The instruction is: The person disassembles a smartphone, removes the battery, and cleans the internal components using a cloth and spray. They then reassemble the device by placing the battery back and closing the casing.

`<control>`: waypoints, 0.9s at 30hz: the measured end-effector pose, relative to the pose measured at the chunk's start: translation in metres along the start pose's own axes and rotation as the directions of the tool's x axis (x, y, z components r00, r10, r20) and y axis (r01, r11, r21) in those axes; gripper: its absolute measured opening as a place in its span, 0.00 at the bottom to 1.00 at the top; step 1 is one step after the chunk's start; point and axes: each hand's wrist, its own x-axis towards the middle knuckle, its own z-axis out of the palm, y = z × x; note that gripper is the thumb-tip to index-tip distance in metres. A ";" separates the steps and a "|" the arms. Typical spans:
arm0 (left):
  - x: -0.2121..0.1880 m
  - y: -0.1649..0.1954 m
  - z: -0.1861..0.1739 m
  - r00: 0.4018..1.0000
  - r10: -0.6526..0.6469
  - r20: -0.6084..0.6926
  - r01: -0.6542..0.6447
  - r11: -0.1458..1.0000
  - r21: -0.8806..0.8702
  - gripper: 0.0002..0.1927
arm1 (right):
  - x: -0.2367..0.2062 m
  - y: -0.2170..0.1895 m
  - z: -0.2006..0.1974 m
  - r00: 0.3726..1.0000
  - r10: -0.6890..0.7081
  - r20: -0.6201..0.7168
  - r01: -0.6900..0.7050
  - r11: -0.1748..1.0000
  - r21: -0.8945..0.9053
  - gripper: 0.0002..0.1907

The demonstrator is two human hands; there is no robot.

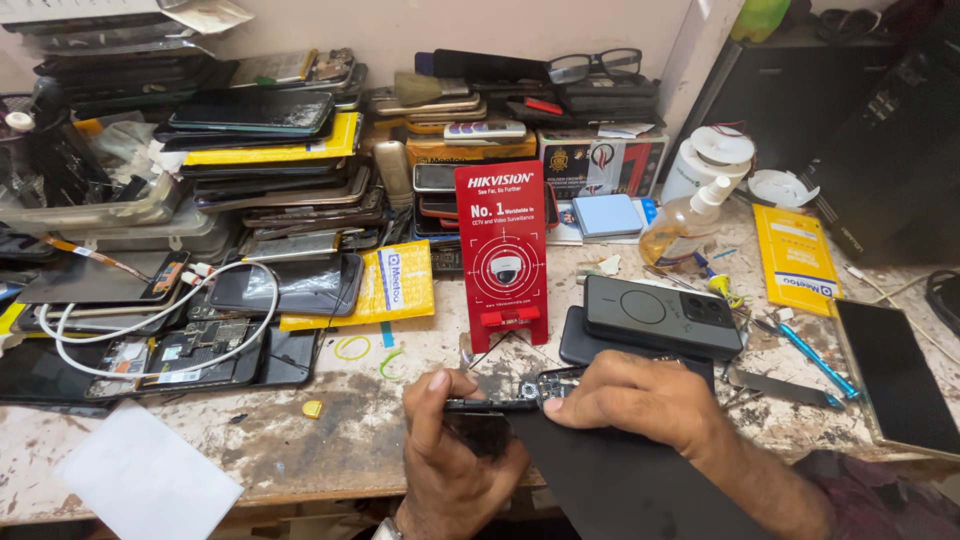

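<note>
My left hand [452, 452] and my right hand [632, 400] both grip a dark opened phone [520, 398] at the front of the worn workbench [300, 440]. The left thumb lies along its upper edge, and the fingers curl under its body. The right hand's fingers close over the phone's top end, where camera parts and circuitry show. A black mat [610, 480] lies under the right forearm.
A red stand-up card [503, 250] stands just behind the hands. A dark phone with a round ring [662, 315] rests on another to the right. Stacks of phones [270, 150], a white cable [160, 330], a spray bottle [688, 222], a blue tool [810, 355] and yellow packets crowd the bench.
</note>
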 end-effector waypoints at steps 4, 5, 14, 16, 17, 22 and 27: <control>0.005 0.001 0.001 1.000 0.021 -0.009 -0.021 1.000 0.022 0.58 | -0.004 0.008 0.021 0.987 -0.005 -0.162 0.017 0.997 0.069 0.15; 0.006 0.002 0.001 1.000 0.029 -0.011 -0.029 0.999 0.033 0.58 | -0.004 0.009 0.026 0.976 0.002 -0.220 0.018 0.996 0.089 0.14; 0.019 0.012 0.003 0.964 -0.264 0.035 0.264 0.935 -0.238 0.55 | 0.022 0.002 0.017 0.957 0.219 -0.189 -0.219 0.975 0.020 0.06; 0.021 0.011 -0.001 0.955 -0.297 0.020 0.295 0.933 -0.207 0.56 | 0.033 0.000 0.019 0.970 0.210 -0.125 -0.183 0.963 0.198 0.09; 0.022 0.010 -0.003 0.949 -0.315 0.012 0.312 0.931 -0.191 0.57 | 0.038 -0.002 0.019 0.975 0.201 -0.093 -0.167 0.943 0.287 0.11; 0.022 0.003 -0.015 0.898 -0.431 0.083 0.430 0.828 -0.360 0.44 | 0.055 -0.004 0.017 0.995 0.104 -0.004 -0.103 0.978 -0.180 0.10; 0.021 -0.004 -0.021 0.907 -0.407 0.108 0.406 0.775 -0.484 0.37 | 0.066 0.001 0.021 0.999 0.033 0.036 -0.024 0.978 -0.207 0.17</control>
